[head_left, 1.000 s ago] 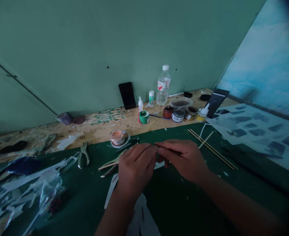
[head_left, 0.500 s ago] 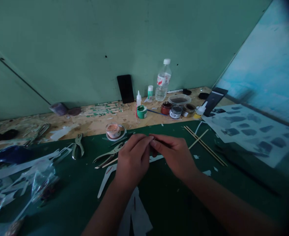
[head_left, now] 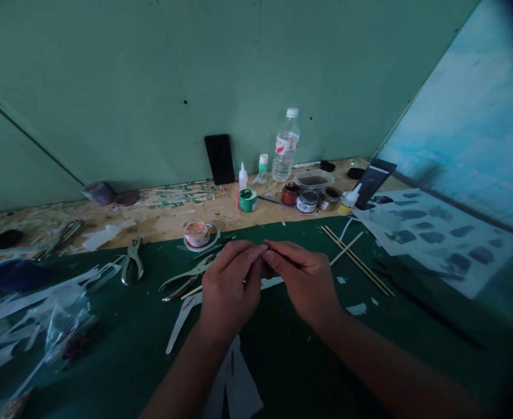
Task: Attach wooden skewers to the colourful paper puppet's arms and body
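Above the dark green mat [head_left: 143,343], my left hand [head_left: 231,285] and my right hand [head_left: 306,279] meet at the fingertips. Both are closed in a pinch on something too small and too covered to make out. Below and behind them lie a white cut paper piece [head_left: 182,323] and a thin wooden stick [head_left: 191,292]. Just left of my left hand rests a metal plier-like tool [head_left: 189,276]. Nearer to me, partly behind my left forearm, are pointed white paper pieces [head_left: 241,378]. Crossed bamboo sticks [head_left: 356,259] lie right of my right hand.
A pink paint jar [head_left: 196,234], a green paint jar [head_left: 248,201], darker jars [head_left: 307,201] and a water bottle [head_left: 286,145] line the back. Left are a hole punch [head_left: 132,262], paper scraps and a plastic bag [head_left: 67,317]. A printed sheet [head_left: 440,233] lies right.
The whole view has shifted slightly, so things appear a little further left. Both hands keep their fingertips together, with only a slight change in finger position.
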Demonstrator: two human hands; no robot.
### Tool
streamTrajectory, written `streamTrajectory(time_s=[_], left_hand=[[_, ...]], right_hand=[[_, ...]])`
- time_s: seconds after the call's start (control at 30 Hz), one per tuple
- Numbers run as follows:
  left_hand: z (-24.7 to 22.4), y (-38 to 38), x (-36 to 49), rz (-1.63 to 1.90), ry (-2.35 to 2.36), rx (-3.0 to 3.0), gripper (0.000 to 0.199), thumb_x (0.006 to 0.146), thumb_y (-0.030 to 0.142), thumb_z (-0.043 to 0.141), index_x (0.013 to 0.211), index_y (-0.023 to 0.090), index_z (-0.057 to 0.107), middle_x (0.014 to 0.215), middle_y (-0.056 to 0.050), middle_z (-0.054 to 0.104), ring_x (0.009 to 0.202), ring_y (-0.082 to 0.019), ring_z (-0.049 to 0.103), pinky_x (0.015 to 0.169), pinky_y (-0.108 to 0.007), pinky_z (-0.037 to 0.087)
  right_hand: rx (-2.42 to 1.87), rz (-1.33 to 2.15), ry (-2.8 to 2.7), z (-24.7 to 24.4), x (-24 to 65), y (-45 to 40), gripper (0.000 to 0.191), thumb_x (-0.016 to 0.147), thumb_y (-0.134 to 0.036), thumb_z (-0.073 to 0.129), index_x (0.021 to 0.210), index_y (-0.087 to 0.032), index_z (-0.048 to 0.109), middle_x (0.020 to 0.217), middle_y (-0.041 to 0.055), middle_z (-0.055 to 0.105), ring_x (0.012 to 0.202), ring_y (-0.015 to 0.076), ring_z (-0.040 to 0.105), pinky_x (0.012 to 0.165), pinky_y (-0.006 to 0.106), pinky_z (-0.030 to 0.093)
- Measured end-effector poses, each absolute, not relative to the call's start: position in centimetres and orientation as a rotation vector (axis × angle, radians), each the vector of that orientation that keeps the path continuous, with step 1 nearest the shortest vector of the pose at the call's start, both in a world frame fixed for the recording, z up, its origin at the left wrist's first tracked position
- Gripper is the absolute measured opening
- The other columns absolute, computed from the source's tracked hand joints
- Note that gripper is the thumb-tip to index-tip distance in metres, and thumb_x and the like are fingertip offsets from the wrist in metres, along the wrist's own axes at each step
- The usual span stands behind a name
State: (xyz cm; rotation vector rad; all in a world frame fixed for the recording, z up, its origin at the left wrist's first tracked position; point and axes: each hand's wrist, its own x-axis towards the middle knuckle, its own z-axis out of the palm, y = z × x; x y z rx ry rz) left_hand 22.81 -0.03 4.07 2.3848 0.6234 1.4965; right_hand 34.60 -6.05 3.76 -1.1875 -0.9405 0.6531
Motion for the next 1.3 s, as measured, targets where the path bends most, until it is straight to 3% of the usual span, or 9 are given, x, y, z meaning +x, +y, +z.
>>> streamTrajectory(time_s=[0.3,0.83,1.1,1.3], left_hand=[[4.5,-0.9,22.9,1.398,0.645,2.23,0.021,0.084,0.007,0.058,0.096,0.019,0.071,0.09,-0.004,0.067,0.079,-0.012,0.064,0.071,-0.023,0.054],[4.9,-0.9,22.8,1.328,0.608,2.149,0.019,0.082,0.007,0.062,0.094,0.018,0.071,0.088,-0.001,0.067,0.076,-0.009,0.064,0.069,-0.021,0.053],[4.8,-0.8,22.7,1.274,0.604,2.057,0.019,0.081,0.007,0.065,0.094,0.019,0.07,0.09,0.0,0.069,0.081,-0.009,0.065,0.072,-0.019,0.053],[5.0,-0.8,22.8,1.3,0.581,2.06,0.018,0.079,0.006,0.067,0.092,0.018,0.071,0.089,0.0,0.072,0.081,-0.009,0.066,0.073,-0.018,0.053]], right_hand=[[-1.266,0.291,-1.173,3.8,35.1,-6.8,0.019,0.084,-0.018,0.063,0.095,-0.026,0.075,0.078,0.0007,0.07,0.058,0.0104,0.062,0.053,0.024,0.056],[-1.227,0.164,-1.273,3.8,35.9,-6.6,0.017,0.082,-0.018,0.067,0.094,-0.028,0.074,0.081,-0.0002,0.072,0.057,0.0118,0.064,0.051,0.027,0.057],[-1.253,-0.04,-1.348,3.6,36.3,-6.6,0.021,0.079,-0.014,0.069,0.095,-0.028,0.072,0.084,-0.0003,0.074,0.074,0.0152,0.068,0.066,0.03,0.059],[-1.24,-0.067,-1.359,3.6,36.4,-6.7,0.02,0.079,-0.013,0.069,0.094,-0.027,0.071,0.084,-0.0008,0.073,0.075,0.0143,0.068,0.067,0.029,0.058]])
